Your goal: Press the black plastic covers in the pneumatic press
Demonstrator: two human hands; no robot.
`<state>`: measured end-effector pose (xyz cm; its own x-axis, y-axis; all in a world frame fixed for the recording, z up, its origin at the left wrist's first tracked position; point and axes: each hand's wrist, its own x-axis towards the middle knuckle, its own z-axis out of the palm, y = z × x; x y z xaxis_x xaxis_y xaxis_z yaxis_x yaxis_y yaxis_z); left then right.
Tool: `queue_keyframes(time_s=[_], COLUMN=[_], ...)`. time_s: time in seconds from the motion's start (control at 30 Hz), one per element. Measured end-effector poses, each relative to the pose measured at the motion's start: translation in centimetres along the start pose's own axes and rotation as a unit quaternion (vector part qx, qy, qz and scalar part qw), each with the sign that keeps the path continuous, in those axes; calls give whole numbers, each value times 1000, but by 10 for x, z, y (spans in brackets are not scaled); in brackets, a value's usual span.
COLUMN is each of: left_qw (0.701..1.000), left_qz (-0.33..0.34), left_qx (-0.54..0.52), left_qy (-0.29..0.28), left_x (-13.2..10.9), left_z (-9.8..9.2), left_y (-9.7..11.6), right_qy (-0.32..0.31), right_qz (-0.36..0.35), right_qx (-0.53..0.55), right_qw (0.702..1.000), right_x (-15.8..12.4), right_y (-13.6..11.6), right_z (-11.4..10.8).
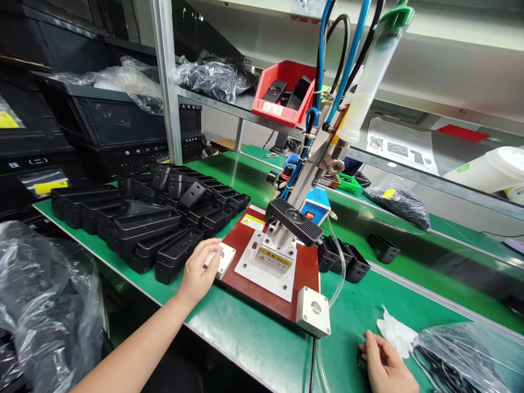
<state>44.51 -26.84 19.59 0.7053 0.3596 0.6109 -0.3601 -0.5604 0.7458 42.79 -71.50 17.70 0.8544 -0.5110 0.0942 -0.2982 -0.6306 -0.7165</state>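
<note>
My left hand (201,271) rests on a white push-button box (226,262) at the left of the press's red-brown base (262,284). Its fingers are stretched over the button. Down at the lower right, my right hand (385,363) has curled fingers, with something dark and mostly hidden under them. Beside it lie a crumpled white tissue (396,332) and a clear bag of black cords (458,357). A long black plastic part (295,218) sits on the press's metal fixture (274,262), below the dispensing syringe (374,76). A second button box (313,311) is at the base's right corner.
Rows of black plastic housings (143,224) cover the bench's left side; several more (344,259) stand right of the press. A red bin (282,93) with black parts is on the shelf above. Clear tubing (339,273) trails over the green bench.
</note>
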Motion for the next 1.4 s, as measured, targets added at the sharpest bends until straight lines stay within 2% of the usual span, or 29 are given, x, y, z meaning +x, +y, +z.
queue_keyframes(time_s=[0.2, 0.4, 0.87, 1.0, 1.27, 1.4], left_qw=[1000, 1000, 999, 999, 984, 968], left_qz=[4, 11, 26, 35, 143, 219], left_qx=[4, 7, 27, 36, 75, 89], left_qy=[1, 1, 2, 6, 76, 84], left_x=[0, 0, -2, -1, 0, 11], left_z=[0, 0, -1, 0, -3, -7], left_y=[1, 0, -4, -4, -7, 8], right_qy=[-17, -21, 23, 25, 35, 50], right_qz=[41, 52, -16, -19, -49, -62], right_qx=[0, 3, -2, -2, 9, 28], right_qw=[999, 998, 1000, 999, 998, 996], right_x=[-4, -6, 0, 0, -8, -13], right_y=[-8, -14, 6, 4, -4, -9], right_z=[-1, -2, 2, 2, 0, 1])
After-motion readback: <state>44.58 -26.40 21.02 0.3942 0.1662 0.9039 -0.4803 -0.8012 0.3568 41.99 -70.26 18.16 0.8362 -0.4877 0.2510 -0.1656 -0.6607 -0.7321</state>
